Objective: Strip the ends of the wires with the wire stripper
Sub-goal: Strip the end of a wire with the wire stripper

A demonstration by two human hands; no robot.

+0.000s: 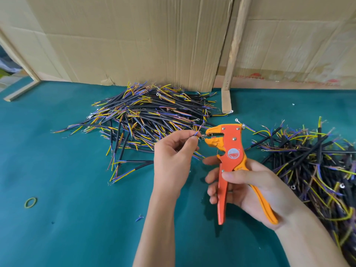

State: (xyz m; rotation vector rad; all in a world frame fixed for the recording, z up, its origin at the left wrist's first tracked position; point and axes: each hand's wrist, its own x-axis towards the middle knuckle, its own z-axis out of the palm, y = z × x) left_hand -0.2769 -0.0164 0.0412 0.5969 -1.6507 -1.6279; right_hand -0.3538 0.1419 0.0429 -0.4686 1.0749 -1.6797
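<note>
Left hand (174,160): you pinch a thin blue wire (195,134) between thumb and forefinger, its tip just beside the tool's beak.
Right hand (248,186): you grip the orange wire stripper (230,151) by its handles, beak parted, above the green bench (67,218).
Wire piles: one behind (146,116), one right (316,160).

We see the scene in bright, even light, soft enough that nothing glares. Shadows are faint: a soft dark patch lies on the green mat (57,218) just beneath the hands, and thin shade gathers under the far pile (146,116) of wires. The wide lens bends the view, so the cardboard (134,39) edges and the wooden post (234,45) lean and curve toward the frame's borders. The centre is fairly sharp; the right pile (316,166) smears near the edge, and fine strands look soft throughout.
</note>
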